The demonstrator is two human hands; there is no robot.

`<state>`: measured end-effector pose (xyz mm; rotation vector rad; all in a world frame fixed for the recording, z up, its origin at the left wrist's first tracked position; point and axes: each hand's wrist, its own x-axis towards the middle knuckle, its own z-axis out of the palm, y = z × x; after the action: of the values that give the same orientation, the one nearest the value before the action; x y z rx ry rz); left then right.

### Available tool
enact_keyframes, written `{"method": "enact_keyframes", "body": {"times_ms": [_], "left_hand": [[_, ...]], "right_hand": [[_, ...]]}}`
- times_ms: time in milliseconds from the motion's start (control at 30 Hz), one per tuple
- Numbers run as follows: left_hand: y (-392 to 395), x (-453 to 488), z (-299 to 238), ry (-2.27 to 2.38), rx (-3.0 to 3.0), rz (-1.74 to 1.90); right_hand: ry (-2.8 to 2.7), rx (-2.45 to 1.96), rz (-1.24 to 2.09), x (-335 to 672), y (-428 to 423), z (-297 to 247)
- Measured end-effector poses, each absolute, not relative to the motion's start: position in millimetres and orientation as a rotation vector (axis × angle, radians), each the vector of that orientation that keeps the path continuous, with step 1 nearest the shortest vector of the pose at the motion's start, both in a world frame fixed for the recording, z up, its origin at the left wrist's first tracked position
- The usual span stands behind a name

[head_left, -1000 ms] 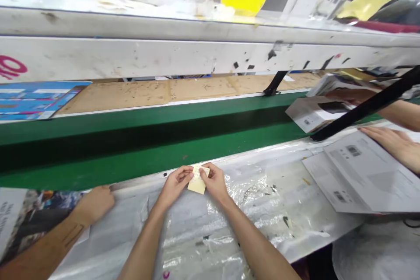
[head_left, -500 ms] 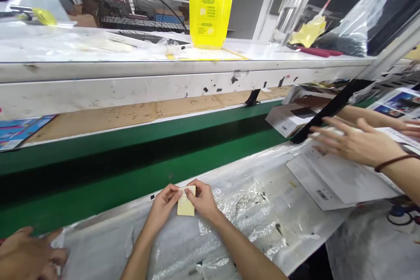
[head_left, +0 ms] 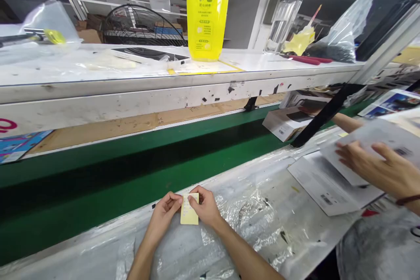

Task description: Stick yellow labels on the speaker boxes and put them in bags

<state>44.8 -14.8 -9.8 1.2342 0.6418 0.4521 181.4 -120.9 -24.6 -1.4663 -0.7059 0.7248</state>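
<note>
While over plastic (head_left: 249, 238), L hand (head_left: 162, 215) & R hand (head_left: 205, 206) gripping yellow slip (head_left: 189, 210)

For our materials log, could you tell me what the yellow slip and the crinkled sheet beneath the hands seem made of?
The yellow slip looks like matte paper or thin card: flat, without glare. The crinkled sheet looks like clear plastic film, glossy and creased.

Your left hand (head_left: 162, 214) and right hand (head_left: 204, 206) are pinching a small pale-yellow paper label (head_left: 189, 209) at lower centre, above crinkled plastic sheeting (head_left: 249, 240) just below a green conveyor belt (head_left: 131, 162). At the right of the frame, a co-worker's hand (head_left: 370, 164) is holding a printed sheet (head_left: 377, 144).
</note>
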Motion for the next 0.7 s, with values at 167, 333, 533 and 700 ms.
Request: {"method": "enact_keyframes", "body": {"times_ms": [167, 333, 533, 700], "left_hand": [[-15.3, 44.4, -11.2, 0.627, 1.208, 0.488], [-14.1, 44.1, -15.7, 0.584, 1.168, 0.511], [-14.2, 45.3, -13.7, 0.615, 1.161, 0.498], [-15.5, 47.4, -11.3, 0.644, 1.246, 0.456]], "right_hand": [[-0.715, -1.481, 0.717, 180.1, -120.6, -22.1], [-0.733, -1.477, 0.717, 182.0, -125.2, -17.0], [-0.747, -1.475, 0.720, 181.9, -125.6, -18.0], [-0.755, -1.479, 0.716, 180.6, -121.1, -22.5]]}}
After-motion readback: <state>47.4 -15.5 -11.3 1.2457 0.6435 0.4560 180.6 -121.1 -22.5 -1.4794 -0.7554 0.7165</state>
